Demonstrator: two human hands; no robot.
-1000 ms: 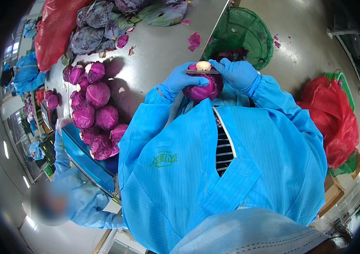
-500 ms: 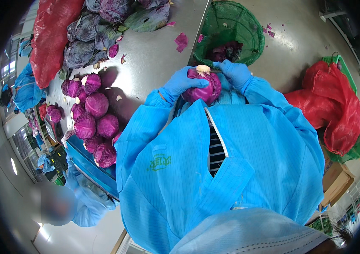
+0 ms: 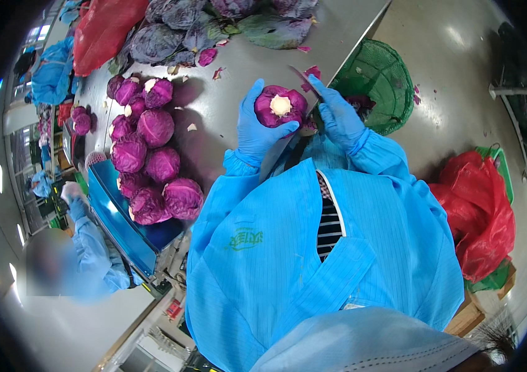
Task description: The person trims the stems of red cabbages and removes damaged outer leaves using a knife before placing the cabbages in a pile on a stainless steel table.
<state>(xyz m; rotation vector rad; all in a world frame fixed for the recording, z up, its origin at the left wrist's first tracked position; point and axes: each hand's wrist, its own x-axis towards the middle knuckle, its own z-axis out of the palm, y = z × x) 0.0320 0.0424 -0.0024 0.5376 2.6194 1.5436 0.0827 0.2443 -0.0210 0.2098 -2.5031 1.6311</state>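
In my blue-gloved left hand (image 3: 253,127) rests a trimmed red cabbage (image 3: 266,102), its pale cut stem end facing up. The fingers and thumb wrap around its left and near sides. Just right of the cabbage, my gloved right hand (image 3: 341,118) is closed on a knife (image 3: 305,80), whose thin blade points away and to the left; its handle is hidden in the glove. A cut purple leaf piece (image 3: 313,72) shows beside the blade. To the left, several trimmed red cabbages (image 3: 155,128) lie grouped on the metal table (image 3: 223,71).
Untrimmed cabbages with dark outer leaves (image 3: 156,42) lie at the far left, beside a red mesh sack (image 3: 102,37). A green mesh basket (image 3: 393,68) holding leaf scraps stands past the table's right edge. Red sacks (image 3: 477,214) lie at right. A blue chute (image 3: 120,217) and a co-worker's sleeve (image 3: 93,242) are at left.
The cabbage has tipped so its stem end now faces up, and it has moved slightly left. My right hand has drawn away from it with the knife. The whole view has shifted.
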